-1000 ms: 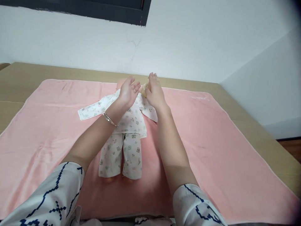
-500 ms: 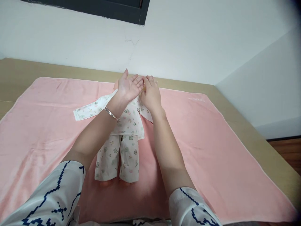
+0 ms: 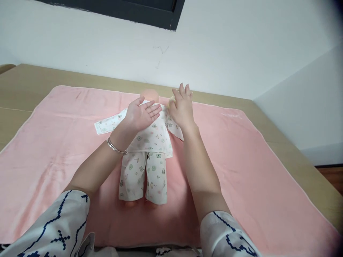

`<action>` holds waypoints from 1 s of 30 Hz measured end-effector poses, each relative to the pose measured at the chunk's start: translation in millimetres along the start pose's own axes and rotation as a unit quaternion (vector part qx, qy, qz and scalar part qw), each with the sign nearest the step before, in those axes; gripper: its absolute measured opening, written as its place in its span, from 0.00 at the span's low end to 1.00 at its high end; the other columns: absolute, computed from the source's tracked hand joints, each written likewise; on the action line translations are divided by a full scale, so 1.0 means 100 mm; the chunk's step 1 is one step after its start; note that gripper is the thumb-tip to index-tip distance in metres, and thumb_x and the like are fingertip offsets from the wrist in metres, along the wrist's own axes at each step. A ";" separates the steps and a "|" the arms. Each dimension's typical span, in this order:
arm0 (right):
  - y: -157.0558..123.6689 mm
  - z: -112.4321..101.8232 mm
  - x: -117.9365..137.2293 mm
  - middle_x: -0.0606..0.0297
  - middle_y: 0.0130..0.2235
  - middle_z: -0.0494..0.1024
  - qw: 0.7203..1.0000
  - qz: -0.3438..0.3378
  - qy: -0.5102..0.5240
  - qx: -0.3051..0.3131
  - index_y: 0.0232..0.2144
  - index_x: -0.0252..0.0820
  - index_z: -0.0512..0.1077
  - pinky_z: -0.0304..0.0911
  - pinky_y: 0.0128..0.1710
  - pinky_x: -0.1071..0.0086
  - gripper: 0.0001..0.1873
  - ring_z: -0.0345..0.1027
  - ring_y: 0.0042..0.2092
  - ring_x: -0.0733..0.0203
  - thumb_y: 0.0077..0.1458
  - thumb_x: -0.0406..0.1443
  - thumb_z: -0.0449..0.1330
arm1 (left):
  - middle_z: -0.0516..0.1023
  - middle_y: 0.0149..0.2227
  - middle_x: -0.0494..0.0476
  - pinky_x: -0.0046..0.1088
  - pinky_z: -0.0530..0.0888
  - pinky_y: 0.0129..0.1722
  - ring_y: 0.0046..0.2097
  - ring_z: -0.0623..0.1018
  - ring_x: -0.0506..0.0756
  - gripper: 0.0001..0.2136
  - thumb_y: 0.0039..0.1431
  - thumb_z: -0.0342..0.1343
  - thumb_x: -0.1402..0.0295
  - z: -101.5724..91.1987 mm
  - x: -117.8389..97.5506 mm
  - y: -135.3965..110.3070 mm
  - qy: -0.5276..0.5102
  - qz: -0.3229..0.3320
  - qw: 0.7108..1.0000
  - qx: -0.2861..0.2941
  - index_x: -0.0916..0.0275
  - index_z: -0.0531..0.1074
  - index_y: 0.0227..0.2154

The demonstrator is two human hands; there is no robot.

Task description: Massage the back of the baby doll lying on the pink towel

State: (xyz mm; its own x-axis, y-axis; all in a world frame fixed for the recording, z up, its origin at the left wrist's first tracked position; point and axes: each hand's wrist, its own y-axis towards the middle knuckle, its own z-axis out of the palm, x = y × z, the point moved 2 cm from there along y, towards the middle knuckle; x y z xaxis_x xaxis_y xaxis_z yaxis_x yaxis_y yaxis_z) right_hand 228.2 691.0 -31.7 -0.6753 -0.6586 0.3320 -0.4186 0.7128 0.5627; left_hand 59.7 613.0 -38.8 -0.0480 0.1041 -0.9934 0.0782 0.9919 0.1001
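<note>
A baby doll (image 3: 150,95) in white printed pyjamas (image 3: 146,157) lies on a pink towel (image 3: 241,160), head towards the wall. My left hand (image 3: 140,115) rests over the doll's chest, fingers stretched out and holding nothing. My right hand (image 3: 182,105) is by the doll's shoulder on the right, fingers partly curled around what looks like the doll's arm, mostly hidden. The pyjama sleeve (image 3: 108,124) on the left lies flat and spread sideways. A metal bangle (image 3: 115,148) sits on my left wrist.
The towel covers most of a wooden tabletop (image 3: 24,82) that stands against a white wall. A dark window frame (image 3: 134,10) runs along the top. The table's right edge drops to a wooden floor (image 3: 331,175).
My left hand has drawn back from above the doll's head to its chest, uncovering the head. My right hand has lifted a little at the doll's shoulder. The view shifted slightly.
</note>
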 end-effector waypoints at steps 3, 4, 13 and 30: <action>-0.08 -0.08 0.37 0.59 0.71 0.50 0.999 -0.023 0.033 0.011 0.67 0.50 0.53 0.39 0.67 0.34 0.26 0.36 0.72 0.45 0.70 0.44 0.37 | 0.78 0.50 0.68 0.48 0.74 0.57 0.60 0.73 0.63 0.34 0.69 0.21 0.52 0.07 -0.28 -0.16 0.035 0.026 0.999 -0.013 0.61 0.72 0.51; -0.13 -0.12 0.53 0.59 0.71 0.50 0.998 -0.038 0.036 0.017 0.67 0.51 0.51 0.39 0.67 0.35 0.27 0.37 0.72 0.46 0.70 0.45 0.36 | 0.78 0.50 0.68 0.49 0.73 0.57 0.62 0.71 0.64 0.35 0.69 0.19 0.53 0.10 -0.40 -0.23 0.048 0.032 0.998 -0.014 0.62 0.72 0.50; -0.62 -0.34 1.45 0.59 0.72 0.42 0.991 -0.133 0.001 0.022 0.70 0.49 0.33 0.29 0.70 0.37 0.34 0.19 0.72 0.42 0.67 0.52 0.30 | 0.76 0.50 0.63 0.47 0.76 0.53 0.67 0.63 0.63 0.39 0.69 0.09 0.62 0.01 -1.02 -0.72 0.052 0.052 0.997 -0.011 0.62 0.70 0.51; -0.86 -0.75 1.63 0.72 0.73 0.30 0.986 -0.117 0.116 0.021 0.67 0.50 0.16 0.39 0.72 0.43 0.34 0.19 0.72 0.45 0.62 0.51 0.15 | 0.55 0.69 0.57 0.40 0.56 0.73 0.73 0.43 0.57 0.23 0.73 0.22 0.62 0.74 -0.89 -1.21 0.075 0.175 0.978 -0.083 0.59 0.46 0.66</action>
State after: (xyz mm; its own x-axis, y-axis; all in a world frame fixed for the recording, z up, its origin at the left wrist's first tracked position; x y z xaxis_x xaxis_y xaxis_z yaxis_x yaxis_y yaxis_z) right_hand 199.8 504.4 30.7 -0.4023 -0.8399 0.3644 -0.5741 0.5415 0.6142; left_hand 128.5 478.8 33.8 -0.1943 0.4368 -0.8783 -0.0453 0.8904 0.4528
